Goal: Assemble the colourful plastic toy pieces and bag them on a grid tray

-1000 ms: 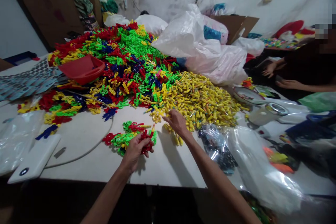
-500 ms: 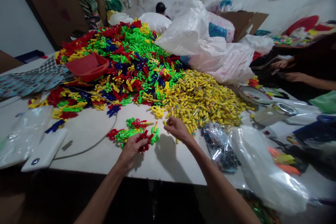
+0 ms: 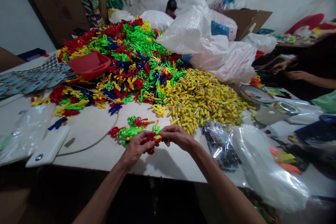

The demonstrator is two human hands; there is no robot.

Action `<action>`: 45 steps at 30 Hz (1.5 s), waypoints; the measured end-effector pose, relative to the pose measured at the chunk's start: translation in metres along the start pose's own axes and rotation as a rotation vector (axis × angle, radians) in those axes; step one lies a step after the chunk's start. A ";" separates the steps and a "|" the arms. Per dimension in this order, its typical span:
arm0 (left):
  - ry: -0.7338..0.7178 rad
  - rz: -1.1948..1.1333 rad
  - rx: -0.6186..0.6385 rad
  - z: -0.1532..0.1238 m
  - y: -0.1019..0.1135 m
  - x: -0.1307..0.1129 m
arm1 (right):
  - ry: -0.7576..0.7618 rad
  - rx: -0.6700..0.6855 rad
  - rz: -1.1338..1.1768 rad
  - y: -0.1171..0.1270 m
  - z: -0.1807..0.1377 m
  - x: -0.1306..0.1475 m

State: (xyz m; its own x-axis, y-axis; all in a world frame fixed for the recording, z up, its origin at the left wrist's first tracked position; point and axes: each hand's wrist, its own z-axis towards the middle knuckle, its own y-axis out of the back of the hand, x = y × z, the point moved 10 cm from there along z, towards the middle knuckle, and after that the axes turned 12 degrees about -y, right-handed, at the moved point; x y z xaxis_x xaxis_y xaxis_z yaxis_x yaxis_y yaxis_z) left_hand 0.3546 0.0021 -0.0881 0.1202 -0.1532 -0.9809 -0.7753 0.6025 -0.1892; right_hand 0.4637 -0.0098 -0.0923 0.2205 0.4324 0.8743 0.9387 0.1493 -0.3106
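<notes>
My left hand [image 3: 135, 148] is closed around a red plastic toy piece [image 3: 150, 151] above the front of the table. My right hand [image 3: 179, 137] meets it from the right, fingertips pinching a small yellow tube [image 3: 158, 137] against the red piece. Whether the two are joined I cannot tell. Just behind my left hand lies a small group of green and red toy pieces [image 3: 128, 133], with more yellow tubes among them. Beyond my right hand spreads a heap of yellow tubes [image 3: 207, 98].
A big pile of coloured toy pieces [image 3: 136, 49] fills the back, with a red scoop [image 3: 90, 65] on it. Plastic bags [image 3: 220, 52] lie behind the yellow heap. A grey cable [image 3: 99, 142] crosses the left side. Another person's hands [image 3: 296, 73] are at far right.
My right hand has moved left from the edge of the yellow heap, bringing a yellow tube to the red toy piece in my left hand. The view has shifted slightly.
</notes>
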 end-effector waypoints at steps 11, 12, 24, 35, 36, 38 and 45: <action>0.008 -0.035 0.029 0.002 0.001 0.009 | -0.012 0.014 0.102 -0.003 0.000 -0.005; 0.012 -0.044 0.041 0.002 0.000 0.009 | -0.018 0.028 0.120 -0.005 0.001 -0.006; 0.020 0.408 0.066 0.020 0.024 0.001 | 0.063 -0.198 -0.087 0.009 0.017 -0.008; -0.211 1.317 0.023 0.163 0.029 -0.014 | -0.065 -0.855 -1.240 0.077 0.079 0.049; -0.196 1.296 0.016 0.172 0.030 -0.008 | -0.077 -0.853 -1.262 0.074 0.080 0.046; -0.173 1.245 0.002 0.184 0.034 0.002 | -0.081 -0.848 -1.284 0.075 0.077 0.040; -0.156 0.957 -0.032 0.172 0.031 0.001 | 0.071 -0.930 -1.005 0.111 0.045 0.070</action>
State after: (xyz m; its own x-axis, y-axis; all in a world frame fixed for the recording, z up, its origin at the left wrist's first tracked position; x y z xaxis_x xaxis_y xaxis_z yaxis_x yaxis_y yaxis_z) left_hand 0.4379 0.1553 -0.1031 -0.4915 0.4980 -0.7144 -0.6035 0.3966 0.6917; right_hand 0.5714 0.0767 -0.0822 -0.6676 0.4432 0.5983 0.5250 -0.2895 0.8003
